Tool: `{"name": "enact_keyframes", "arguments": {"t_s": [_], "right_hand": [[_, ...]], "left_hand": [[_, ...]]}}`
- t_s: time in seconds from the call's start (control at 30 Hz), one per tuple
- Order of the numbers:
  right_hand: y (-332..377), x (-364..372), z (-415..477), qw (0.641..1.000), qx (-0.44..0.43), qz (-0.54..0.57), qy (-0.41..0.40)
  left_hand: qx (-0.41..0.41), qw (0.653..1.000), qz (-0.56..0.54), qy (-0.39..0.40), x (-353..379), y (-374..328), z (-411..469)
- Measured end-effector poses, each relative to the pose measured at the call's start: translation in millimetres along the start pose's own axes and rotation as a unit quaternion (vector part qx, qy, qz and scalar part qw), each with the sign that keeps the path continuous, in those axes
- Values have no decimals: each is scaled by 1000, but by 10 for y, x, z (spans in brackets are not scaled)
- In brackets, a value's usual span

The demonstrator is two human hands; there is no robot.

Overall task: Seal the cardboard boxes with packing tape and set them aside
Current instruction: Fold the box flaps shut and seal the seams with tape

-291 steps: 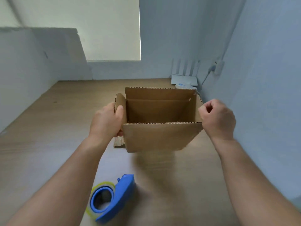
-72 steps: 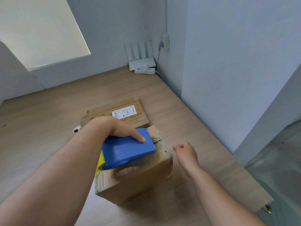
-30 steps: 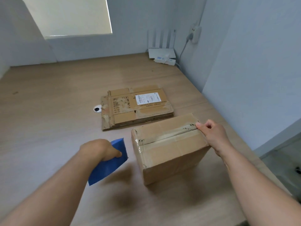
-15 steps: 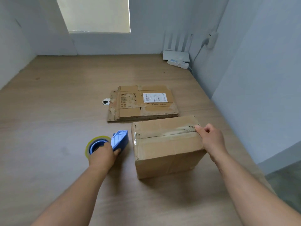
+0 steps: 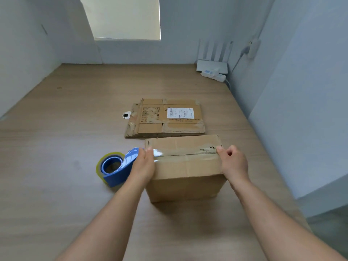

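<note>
We've got the cardboard box (image 5: 185,172) sitting on the wooden surface (image 5: 66,147) with a tape strip (image 5: 180,154) along its top seam. Our left hand (image 5: 144,165) lies flat, fingers straight, against the box's left end. Our right hand (image 5: 234,162) is curled at the right end, thumb on the tape; can't tell if it's actually gripping. The blue tape dispenser (image 5: 116,166) lies just left of the box.

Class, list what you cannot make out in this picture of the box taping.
Head view throughout.
Print on the label of the flattened box: too small.
Tape end at the left edge of the taped box: covered by the left hand.
Box-side end of the tape dispenser: behind that hand.
</note>
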State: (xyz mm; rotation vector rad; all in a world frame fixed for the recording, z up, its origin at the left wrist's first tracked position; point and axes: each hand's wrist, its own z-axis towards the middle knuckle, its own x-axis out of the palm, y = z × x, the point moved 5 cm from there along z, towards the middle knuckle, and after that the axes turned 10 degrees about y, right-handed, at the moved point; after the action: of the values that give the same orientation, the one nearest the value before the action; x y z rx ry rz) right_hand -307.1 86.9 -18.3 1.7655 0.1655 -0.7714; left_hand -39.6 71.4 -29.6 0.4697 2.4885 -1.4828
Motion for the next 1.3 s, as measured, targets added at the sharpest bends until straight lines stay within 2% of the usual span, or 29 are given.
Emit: {"name": "enact_keyframes", "arguments": {"t_s": [0.1, 0.17, 0.27, 0.37, 0.43, 0.57, 0.7, 0.8, 0.9, 1.3], "right_hand": [[-9, 15, 18, 1000, -10, 14, 11], [-17, 14, 46, 999, -17, 18, 23], [-15, -52, 185, 997, -27, 20, 63], [74, -72, 373, 990, -50, 4, 132], [182, -14, 464, 981, -80, -23, 173], [441, 239, 587, 963, -126, -82, 225], [694, 521, 606, 953, -136, -193, 187], [723, 616, 602, 960, -73, -217, 160], [695, 612, 524, 958, -27, -213, 188], [300, 407, -319, 917, -74, -253, 300]], "left_hand": [[-29, 986, -159, 31, -6, 71, -10], [-1, 978, -199, 60, -3, 90, -37], [59, 974, -156, 152, -91, 213, -87], [106, 965, -7, 238, -223, 255, -234], [100, 967, 94, 214, -294, 293, -340], [113, 961, 198, 158, -238, 262, -586], [124, 908, 393, 80, 15, 141, -843], [107, 909, 403, 12, 162, 137, -915], [86, 914, 397, -21, 262, 191, -929], [60, 934, 344, -81, 593, 74, -885]]}}
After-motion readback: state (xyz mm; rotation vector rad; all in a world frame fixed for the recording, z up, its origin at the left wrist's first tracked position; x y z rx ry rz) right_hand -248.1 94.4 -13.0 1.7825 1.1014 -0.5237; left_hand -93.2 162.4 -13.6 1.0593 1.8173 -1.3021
